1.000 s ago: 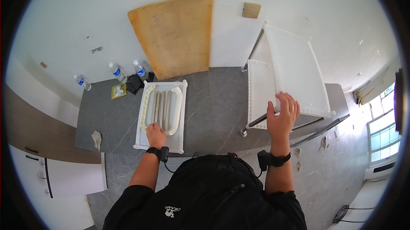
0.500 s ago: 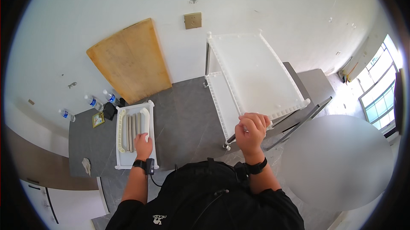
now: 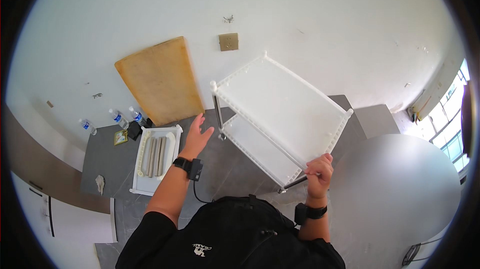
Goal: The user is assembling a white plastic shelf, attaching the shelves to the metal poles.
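Note:
A two-tier white plastic shelf rack (image 3: 287, 106) with metal posts stands at an angle on the grey counter. At its near right corner my right hand (image 3: 320, 175) is closed, the fingers curled round the corner post area. My left hand (image 3: 198, 136) hangs over the counter between the rack and a white tray-like shelf panel (image 3: 145, 187), fingers spread and holding nothing. It is nearest the rack's left metal post (image 3: 218, 111), with a gap between them. In the panel lie several metal tubes (image 3: 151, 156) and pale curved plastic pieces (image 3: 142, 156).
A wooden board (image 3: 160, 81) leans on the wall at the back. Several water bottles, including one bottle (image 3: 119, 119), a black object (image 3: 134, 130) and a small yellow packet (image 3: 120, 137) stand or lie at left. A crumpled cloth (image 3: 100, 184) lies near the front edge of the counter (image 3: 112, 156).
The rack has turned, its far left corner swinging left and toward me. My left hand has left the metal tubes and moved up and right. My right hand stays at the rack's corner.

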The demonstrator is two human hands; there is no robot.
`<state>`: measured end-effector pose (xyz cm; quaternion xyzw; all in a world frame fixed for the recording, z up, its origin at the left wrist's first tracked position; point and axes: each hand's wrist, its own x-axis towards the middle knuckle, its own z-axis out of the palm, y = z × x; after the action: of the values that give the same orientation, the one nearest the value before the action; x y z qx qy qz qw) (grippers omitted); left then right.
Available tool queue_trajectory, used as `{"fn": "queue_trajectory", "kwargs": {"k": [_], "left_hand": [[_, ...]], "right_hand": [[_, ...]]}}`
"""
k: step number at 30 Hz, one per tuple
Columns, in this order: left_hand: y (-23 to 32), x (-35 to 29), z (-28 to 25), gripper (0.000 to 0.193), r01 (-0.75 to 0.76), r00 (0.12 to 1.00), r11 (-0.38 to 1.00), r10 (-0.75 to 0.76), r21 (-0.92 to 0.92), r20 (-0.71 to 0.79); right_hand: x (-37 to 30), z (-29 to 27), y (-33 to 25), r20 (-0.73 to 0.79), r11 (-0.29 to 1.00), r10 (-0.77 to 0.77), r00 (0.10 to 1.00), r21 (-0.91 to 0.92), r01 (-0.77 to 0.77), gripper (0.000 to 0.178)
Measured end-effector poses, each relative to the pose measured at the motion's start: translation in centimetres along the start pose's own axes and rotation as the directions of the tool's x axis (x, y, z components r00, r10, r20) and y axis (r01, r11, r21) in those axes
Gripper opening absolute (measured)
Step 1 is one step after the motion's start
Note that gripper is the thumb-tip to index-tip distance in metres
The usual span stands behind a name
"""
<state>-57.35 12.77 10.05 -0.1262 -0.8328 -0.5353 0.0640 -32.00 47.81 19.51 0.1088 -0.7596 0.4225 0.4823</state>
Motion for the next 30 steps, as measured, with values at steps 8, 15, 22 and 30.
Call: {"fn": "queue_trajectory", "kwargs": {"k": [8,15,22,30], "left_hand": [[4.2,2.1,0.5,0.011,0.05,0.988,0.826,0.043,-0.562,0.15],[5.2,-1.7,1.3,0.007,0.077,0.971,0.881,0.039,-0.467,0.234],[5.1,-4.6,3.3,0.007,0.164,0.927,0.846,0.043,-0.507,0.372],[5.0,-6.7,6.0,0.012,0.202,0.927,0.838,0.003,-0.507,0.374]], "right_hand": [[2.3,-5.9,6.0,0.122,0.941,0.154,0.981,0.285,-0.183,0.013],[1.2,-0.2,4.4,-0.48,0.811,-0.275,0.833,-0.581,-0.066,0.018],[-6.9,13.2,2.8,0.59,0.228,0.561,0.581,0.564,-0.794,0.033],[-1.9,19.5,4.0,0.829,0.518,0.241,0.505,0.331,-0.789,0.051]]}}
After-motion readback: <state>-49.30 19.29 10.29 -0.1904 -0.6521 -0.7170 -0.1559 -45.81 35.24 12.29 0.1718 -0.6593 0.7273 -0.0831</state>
